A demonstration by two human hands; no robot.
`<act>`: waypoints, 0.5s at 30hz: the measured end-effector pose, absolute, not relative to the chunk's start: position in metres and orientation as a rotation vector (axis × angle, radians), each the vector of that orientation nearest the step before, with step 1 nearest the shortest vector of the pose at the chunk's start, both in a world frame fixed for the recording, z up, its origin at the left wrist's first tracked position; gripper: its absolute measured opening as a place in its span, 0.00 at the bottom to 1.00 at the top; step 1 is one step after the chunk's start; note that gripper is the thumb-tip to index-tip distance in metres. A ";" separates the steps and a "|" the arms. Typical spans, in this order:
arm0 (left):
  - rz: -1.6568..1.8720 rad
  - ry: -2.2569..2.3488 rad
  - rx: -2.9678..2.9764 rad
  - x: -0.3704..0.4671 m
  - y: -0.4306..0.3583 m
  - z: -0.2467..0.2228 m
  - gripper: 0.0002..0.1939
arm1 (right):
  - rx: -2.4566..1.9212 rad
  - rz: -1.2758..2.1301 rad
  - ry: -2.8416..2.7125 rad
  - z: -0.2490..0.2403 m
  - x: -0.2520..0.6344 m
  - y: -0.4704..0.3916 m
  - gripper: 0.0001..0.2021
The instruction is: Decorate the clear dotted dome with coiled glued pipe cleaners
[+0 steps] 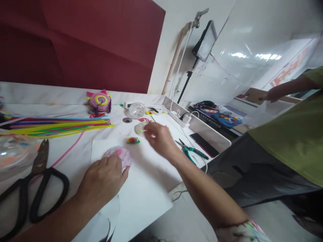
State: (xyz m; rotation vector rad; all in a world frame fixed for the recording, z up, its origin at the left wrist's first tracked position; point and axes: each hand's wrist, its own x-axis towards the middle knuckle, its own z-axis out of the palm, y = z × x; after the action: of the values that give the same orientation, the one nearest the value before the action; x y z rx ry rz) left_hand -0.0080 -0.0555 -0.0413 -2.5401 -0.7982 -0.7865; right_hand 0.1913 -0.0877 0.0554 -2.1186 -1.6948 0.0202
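My left hand rests on a round pink-and-white patterned disc, its fingers curled over the near side. The disc lies on white paper. Farther right, my right hand is slightly blurred, with its fingers bent together at the edge of a small clear plastic dish. Whether anything is between those fingertips is hidden. A small green, yellow and pink piece lies between the hands. Behind the dish stands a clear round container.
Black-handled scissors and a clear plastic ball are at left, near coloured pipe cleaners. A pink decorated round ornament stands behind. Green-handled pliers and a phone lie right. Another person stands there.
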 end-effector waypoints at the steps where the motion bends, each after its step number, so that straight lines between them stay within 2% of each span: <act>1: -0.755 -0.731 -2.460 -0.008 -0.055 -0.038 0.17 | -2.220 -0.039 -1.577 0.048 0.217 -0.090 0.14; 4: -0.754 -0.627 -2.319 -0.008 -0.052 -0.035 0.19 | -2.408 -0.047 -1.388 0.026 0.273 -0.088 0.21; 8: -0.708 -0.595 -2.333 -0.013 -0.047 -0.042 0.19 | -2.541 0.143 -1.342 0.008 0.302 -0.074 0.26; 15: -0.595 -0.760 -2.619 -0.026 -0.040 -0.053 0.16 | -2.612 0.411 -1.267 -0.002 0.312 -0.052 0.18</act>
State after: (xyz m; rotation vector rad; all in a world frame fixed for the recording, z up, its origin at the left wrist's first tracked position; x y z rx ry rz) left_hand -0.0261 -0.0397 -0.0533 -2.6189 -0.7598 -0.5954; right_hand 0.3121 -0.0517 -0.0020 -2.6117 -1.2666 0.4106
